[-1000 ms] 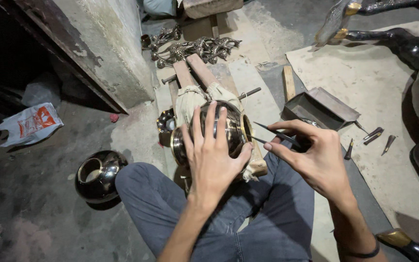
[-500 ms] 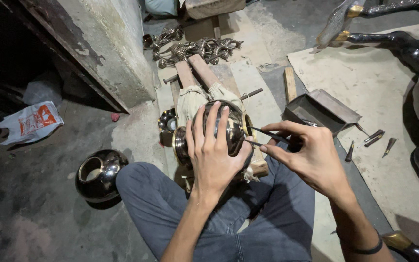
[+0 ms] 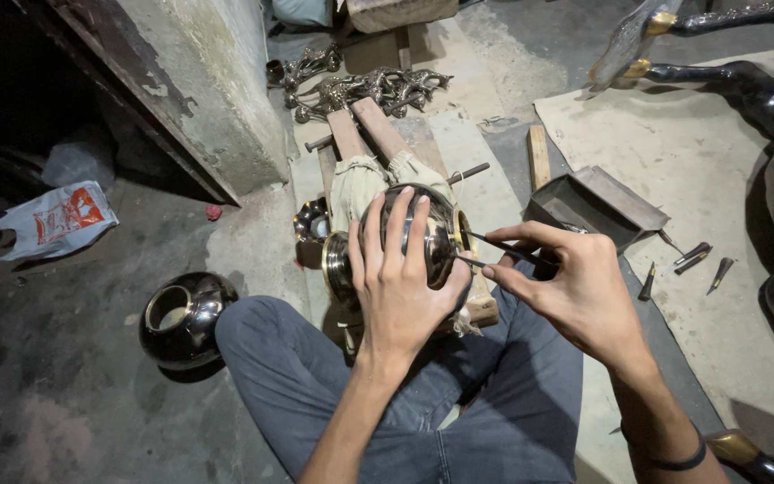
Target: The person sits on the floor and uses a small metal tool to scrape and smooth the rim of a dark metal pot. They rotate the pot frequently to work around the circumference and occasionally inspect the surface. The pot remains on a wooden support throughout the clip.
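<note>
Left hand [image 3: 402,282] spread flat over dark metal pot [image 3: 423,235], right hand [image 3: 575,289] pinched around thin tool [image 3: 494,248].

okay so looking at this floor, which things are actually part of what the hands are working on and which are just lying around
In use:
left hand spread over the round metal pot
right hand pinching a thin dark tool against the pot
cloth-wrapped wooden rest under the pot

Lying about:
second dark pot on the floor
plastic bag
small chisels
open metal box
ornate metal castings
</note>
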